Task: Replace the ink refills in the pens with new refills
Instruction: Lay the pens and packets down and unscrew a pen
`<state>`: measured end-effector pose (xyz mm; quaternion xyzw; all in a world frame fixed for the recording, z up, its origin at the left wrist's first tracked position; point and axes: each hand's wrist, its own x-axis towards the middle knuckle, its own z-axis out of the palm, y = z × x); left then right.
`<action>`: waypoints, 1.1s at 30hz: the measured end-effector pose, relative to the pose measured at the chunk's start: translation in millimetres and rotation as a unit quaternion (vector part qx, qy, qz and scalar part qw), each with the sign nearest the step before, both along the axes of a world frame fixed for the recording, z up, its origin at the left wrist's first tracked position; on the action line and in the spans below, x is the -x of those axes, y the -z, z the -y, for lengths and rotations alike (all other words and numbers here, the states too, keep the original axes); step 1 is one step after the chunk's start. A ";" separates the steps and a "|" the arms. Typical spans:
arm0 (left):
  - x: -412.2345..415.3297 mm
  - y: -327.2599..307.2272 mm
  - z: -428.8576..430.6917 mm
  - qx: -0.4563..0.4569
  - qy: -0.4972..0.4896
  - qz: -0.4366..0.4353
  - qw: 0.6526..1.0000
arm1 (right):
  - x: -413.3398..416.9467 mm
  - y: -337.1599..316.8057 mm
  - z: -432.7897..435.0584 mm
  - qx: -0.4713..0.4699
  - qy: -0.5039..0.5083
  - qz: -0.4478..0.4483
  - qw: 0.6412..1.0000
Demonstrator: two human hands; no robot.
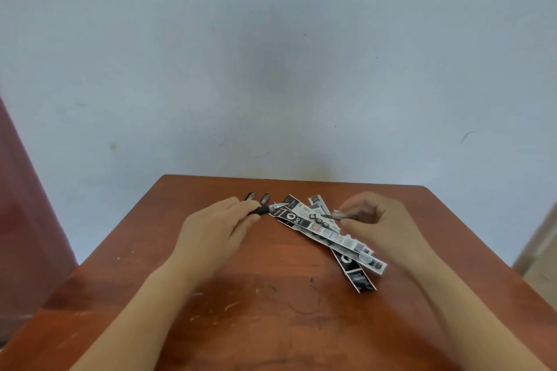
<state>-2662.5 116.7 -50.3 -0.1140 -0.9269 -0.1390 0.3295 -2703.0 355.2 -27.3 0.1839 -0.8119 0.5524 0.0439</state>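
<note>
A black pen with a dark rubber grip and a silvery cone tip [266, 208] sits near the far middle of the table, held in the left hand [217, 229], whose fingers and thumb are curled round the barrel so that only the grip and tip stick out, pointing right. The tip reaches the left edge of a fanned pile of long, narrow black-and-white printed refill packets [325, 232], which lie flat and overlapping; the pile spreads from the far middle of the table toward the near right. Above that pile the right hand [376, 220] pinches a thin clear rod with a dark end [343, 215] between thumb and fingertips, its free end pointing left toward the pen; it is too blurred to tell whether this is a refill or a pen part. Just beyond the left hand's knuckles two short dark glossy pieces [250, 196] lie side by side on the wood, apart from the packets. Everything rests on a reddish-brown wooden table [211, 325] marked with pale scratches and dark scribbles. Behind it stands a pale blue-grey wall [271, 69], with a dark red surface [24, 220] at the left edge.
</note>
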 end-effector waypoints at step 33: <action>2.8 6.3 -6.8 -0.088 0.072 0.073 0.991 | -14.5 23.6 34.9 -0.196 -0.004 -0.060 0.979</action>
